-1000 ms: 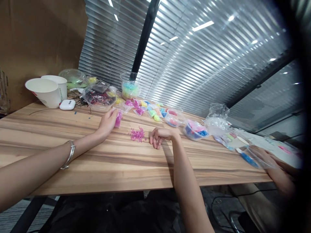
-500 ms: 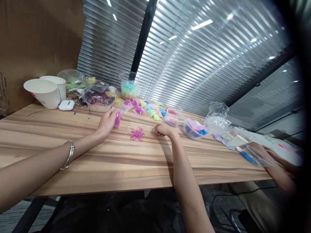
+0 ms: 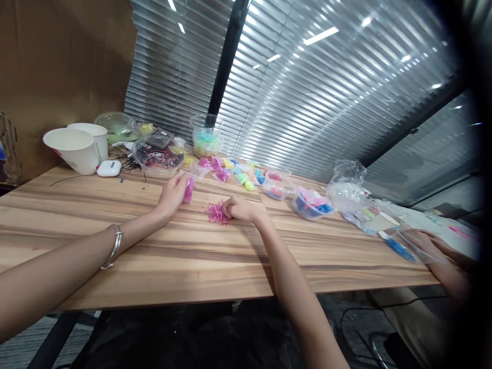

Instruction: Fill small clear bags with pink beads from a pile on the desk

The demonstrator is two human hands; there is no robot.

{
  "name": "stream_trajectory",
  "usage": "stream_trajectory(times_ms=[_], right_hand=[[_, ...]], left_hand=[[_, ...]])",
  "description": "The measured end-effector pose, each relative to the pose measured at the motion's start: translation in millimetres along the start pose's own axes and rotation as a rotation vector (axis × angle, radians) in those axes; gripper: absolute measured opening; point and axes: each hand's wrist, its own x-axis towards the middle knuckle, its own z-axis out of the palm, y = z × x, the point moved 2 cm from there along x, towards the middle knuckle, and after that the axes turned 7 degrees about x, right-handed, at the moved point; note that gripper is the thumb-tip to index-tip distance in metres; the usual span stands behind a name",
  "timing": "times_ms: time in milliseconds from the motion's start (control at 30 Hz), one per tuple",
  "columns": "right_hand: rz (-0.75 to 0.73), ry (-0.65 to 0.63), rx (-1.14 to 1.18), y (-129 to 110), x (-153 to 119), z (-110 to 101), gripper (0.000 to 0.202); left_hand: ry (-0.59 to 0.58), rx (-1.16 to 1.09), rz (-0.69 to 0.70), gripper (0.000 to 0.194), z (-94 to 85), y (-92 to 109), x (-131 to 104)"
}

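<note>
My left hand (image 3: pixel 172 193) is closed around a small clear plastic bag (image 3: pixel 188 188) filled with pink-purple bits, held upright over the table. To its right lies a loose pile of thin pink-purple pieces (image 3: pixel 217 213) on the bare wood. My right hand (image 3: pixel 240 209) is at the right edge of that pile, fingers curled in and touching it; whatever they may pinch is hidden. Behind the pile are several small filled bags, among them a pink one (image 3: pixel 222 176) and a yellow-green one (image 3: pixel 249 185).
Clear tubs (image 3: pixel 312 204) of coloured pieces line the back right of the wooden table (image 3: pixel 161 277). Paper cups (image 3: pixel 73 148), a white earbud case (image 3: pixel 109 168) and a round clear container (image 3: pixel 158 154) stand at left. Another person's hands (image 3: pixel 430 243) handle a bag with blue contents at right.
My right hand has moved left to the edge of the pink pile. The left hand still holds the bag in about the same spot. The view has shifted slightly.
</note>
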Motion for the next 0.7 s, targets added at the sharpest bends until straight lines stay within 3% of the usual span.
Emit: stream_trajectory(times_ms=[167, 233, 333, 433, 500, 700], right_hand=[[-0.006, 0.250, 0.006, 0, 0, -8, 0.021], [-0.052, 0.288, 0.050, -2, -1, -8, 0.025], [-0.224, 0.185, 0.144, -12, -5, -3, 0.033], [-0.347, -0.052, 0.157, -20, -12, 3, 0.070], [-0.359, -0.143, 0.125, -21, -15, 5, 0.081], [-0.429, -0.085, 0.070, -18, -12, 3, 0.055]], left_hand=[[-0.003, 0.005, -0.015, 0.042, -0.8, 4, -3], [0.002, 0.001, -0.012, 0.042, -0.5, 4, -2], [0.003, -0.004, -0.007, 0.041, 0.3, 2, -1], [-0.002, -0.007, -0.008, 0.042, 0.6, 2, -1], [-0.002, -0.003, -0.011, 0.042, 0.3, 2, -1], [-0.004, 0.003, -0.019, 0.042, -0.2, 3, -2]])
